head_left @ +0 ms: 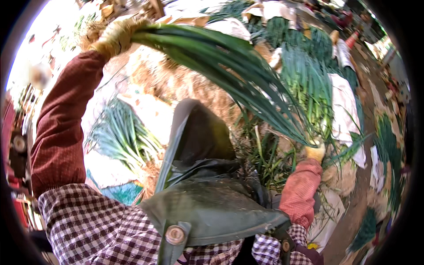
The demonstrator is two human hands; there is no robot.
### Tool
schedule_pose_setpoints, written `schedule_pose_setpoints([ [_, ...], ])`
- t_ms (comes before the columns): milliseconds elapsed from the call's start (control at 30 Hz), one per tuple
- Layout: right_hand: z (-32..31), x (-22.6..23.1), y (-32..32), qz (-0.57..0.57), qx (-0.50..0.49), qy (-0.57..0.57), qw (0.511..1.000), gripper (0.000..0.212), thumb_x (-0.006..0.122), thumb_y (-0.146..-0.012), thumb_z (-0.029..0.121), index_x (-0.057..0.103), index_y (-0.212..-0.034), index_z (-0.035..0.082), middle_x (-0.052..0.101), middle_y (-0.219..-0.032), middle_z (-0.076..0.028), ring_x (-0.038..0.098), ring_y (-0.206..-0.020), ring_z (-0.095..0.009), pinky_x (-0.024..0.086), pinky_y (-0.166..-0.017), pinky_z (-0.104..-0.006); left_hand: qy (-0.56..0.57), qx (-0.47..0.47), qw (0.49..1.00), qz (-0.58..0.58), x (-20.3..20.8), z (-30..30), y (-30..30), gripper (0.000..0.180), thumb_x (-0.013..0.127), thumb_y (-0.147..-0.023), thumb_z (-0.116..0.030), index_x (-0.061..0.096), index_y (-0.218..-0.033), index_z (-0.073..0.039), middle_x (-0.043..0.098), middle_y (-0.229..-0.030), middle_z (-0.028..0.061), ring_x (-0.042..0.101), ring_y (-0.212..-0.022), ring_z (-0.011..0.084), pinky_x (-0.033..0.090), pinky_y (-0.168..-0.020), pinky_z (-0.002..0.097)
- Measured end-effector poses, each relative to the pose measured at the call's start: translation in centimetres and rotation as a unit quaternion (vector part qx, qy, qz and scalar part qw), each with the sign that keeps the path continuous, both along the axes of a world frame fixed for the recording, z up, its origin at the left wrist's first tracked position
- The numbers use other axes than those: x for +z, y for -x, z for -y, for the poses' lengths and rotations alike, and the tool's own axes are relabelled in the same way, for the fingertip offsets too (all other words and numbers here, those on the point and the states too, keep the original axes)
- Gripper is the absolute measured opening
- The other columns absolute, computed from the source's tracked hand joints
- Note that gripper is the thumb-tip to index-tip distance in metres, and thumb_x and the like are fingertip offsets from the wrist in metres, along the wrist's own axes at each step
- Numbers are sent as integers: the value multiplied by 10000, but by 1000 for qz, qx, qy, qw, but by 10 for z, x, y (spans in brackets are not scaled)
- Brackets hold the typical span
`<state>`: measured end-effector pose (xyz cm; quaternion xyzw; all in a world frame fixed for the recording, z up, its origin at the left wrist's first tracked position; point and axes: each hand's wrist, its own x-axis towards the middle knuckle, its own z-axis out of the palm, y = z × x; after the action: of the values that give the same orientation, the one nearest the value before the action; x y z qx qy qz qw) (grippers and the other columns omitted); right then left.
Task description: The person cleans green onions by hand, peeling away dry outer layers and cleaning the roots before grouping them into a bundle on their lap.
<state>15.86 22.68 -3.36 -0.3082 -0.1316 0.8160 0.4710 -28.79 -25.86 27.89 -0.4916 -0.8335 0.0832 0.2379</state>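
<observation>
A long bunch of green onions [216,59] arches across the view in front of me, raised above the floor. My left hand [117,36], in a pale yellowish glove, is closed round its root end at the upper left. At the right, lower down, the leaf tips gather at my gloved right hand [315,152], whose fingers are closed on them. The roots beyond my left hand look blurred. Close by my right hand, more green onions [304,84] lie in a row with their pale stems toward me.
A loose pile of green onions [126,132] rests on pale sheeting to the left of my knee. Straw-like root trimmings [176,79] are heaped ahead. Cut green leaves [269,154] litter the ground by my right arm. White cloths [344,106] and further onion bunches [388,150] lie at the right.
</observation>
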Motion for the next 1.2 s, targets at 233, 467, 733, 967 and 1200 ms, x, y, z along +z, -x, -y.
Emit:
schedule_pose_setpoints([
  [233, -12, -24, -14, 57, 131, 22, 989, 312, 361, -932, 286, 562, -998, 57, 658, -825, -60, 459, -462, -104, 376, -419, -241, -69, 474, 876, -57, 17, 280, 33, 645, 567, -719, -97, 329, -1314, -166, 590, -1019, 173, 586, -908, 318, 478, -764, 391],
  [467, 18, -34, -9, 204, 162, 32, 965, 275, 397, -921, 262, 566, -1000, 60, 647, -828, -28, 466, -499, -102, 365, -419, -236, -254, 742, 609, 119, -183, 344, -47, 569, 691, -646, -228, 472, -1154, -94, 589, -1054, 185, 567, -1003, 316, 441, -852, 384],
  [733, 74, -10, 27, 317, 219, 21, 923, 276, 406, -909, 275, 525, -1084, 98, 640, -847, 3, 445, -517, -88, 364, -426, -224, -191, 797, 414, 396, -443, 282, -165, 729, 691, -677, -237, 317, -1252, 9, 493, -1187, 217, 527, -1065, 300, 424, -899, 333],
  [967, 112, 15, 52, 355, 235, -17, 905, 307, 432, -904, 285, 506, -1126, 87, 603, -854, 4, 449, -535, -82, 379, -443, -217, -263, 796, 379, 392, -474, 276, -147, 831, 698, -655, -212, 235, -1319, -24, 490, -1202, 169, 513, -1091, 273, 421, -900, 321],
  [1200, 144, -14, 79, 390, 341, -41, 854, 367, 436, -905, 307, 457, -1197, 86, 575, -853, -20, 453, -558, -89, 394, -481, -224, -306, 788, 338, 414, -502, 292, -175, 863, 684, -670, -234, 189, -1341, -13, 457, -1243, 172, 502, -1105, 278, 410, -914, 323],
])
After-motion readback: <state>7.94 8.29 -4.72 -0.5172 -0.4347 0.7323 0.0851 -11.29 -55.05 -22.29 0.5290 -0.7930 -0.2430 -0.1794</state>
